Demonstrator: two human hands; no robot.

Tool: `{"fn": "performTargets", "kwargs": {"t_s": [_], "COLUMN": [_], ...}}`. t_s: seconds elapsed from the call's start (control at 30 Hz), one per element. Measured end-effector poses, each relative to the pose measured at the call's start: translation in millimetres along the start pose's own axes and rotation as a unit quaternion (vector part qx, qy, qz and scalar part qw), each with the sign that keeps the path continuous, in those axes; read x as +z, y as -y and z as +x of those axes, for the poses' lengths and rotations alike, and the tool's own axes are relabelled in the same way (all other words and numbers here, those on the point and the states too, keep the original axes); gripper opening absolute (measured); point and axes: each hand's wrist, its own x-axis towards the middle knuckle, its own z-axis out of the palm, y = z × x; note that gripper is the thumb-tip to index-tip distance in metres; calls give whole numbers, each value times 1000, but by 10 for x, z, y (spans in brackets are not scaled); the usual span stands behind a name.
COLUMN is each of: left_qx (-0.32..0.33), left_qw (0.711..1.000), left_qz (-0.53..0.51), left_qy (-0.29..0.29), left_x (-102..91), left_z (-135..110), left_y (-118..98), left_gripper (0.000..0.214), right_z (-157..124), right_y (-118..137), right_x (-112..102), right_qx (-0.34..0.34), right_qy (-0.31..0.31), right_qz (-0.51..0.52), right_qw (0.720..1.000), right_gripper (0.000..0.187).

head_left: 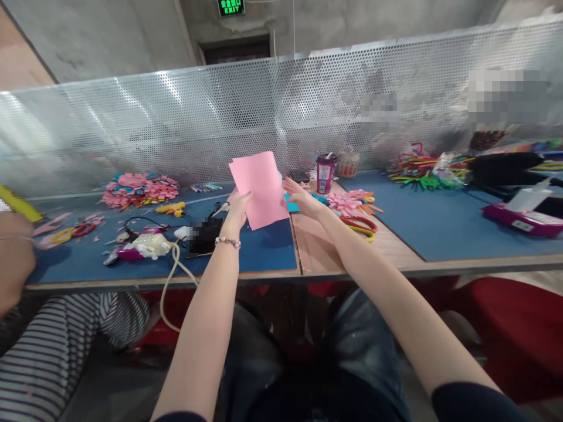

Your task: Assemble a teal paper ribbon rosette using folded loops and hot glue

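Pink paper sheets [262,190], at least two layered together, stand tilted above the blue table mat [272,252]. My left hand [238,210], with a beaded bracelet at the wrist, pinches them at their left edge. At the right edge of the sheets is my right hand [303,198], its fingers stretched out and apart; whether they touch the paper I cannot tell. Blue paper [292,203] lies partly hidden behind that hand. Just beyond my right wrist are pink paper flowers [347,202] and scissors with red and yellow handles [360,225].
A perforated metal screen [176,117] runs along the table's back. Left are a paper-flower pile [138,190], a yellow glue gun [171,208] and a looping cable [169,287]. A purple cup [326,173] and colourful strips [426,167] stand right. Another person's arm [15,258] is far left.
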Motion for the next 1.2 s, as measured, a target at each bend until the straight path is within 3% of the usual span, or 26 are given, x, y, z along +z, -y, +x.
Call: {"fn": "performTargets", "kwargs": {"t_s": [0.13, 0.23, 0.63, 1.2], "left_qx": [13, 28, 48, -1], "left_qw": [997, 994, 992, 998], "left_qz": [3, 23, 114, 51], "left_qy": [80, 102, 37, 26], "left_x": [150, 214, 118, 183], "left_z": [-122, -178, -59, -111], "left_y": [-60, -81, -93, -69], "left_gripper": [34, 32, 18, 22], "right_z": [-12, -12, 12, 5], "right_y": [32, 38, 39, 35], "right_x": [13, 53, 57, 166], "right_qx": [3, 15, 20, -4], "right_qy": [-59, -83, -203, -216], "right_qz": [76, 109, 111, 68], "right_qw": [995, 990, 973, 974], "right_gripper": [65, 54, 53, 49]}}
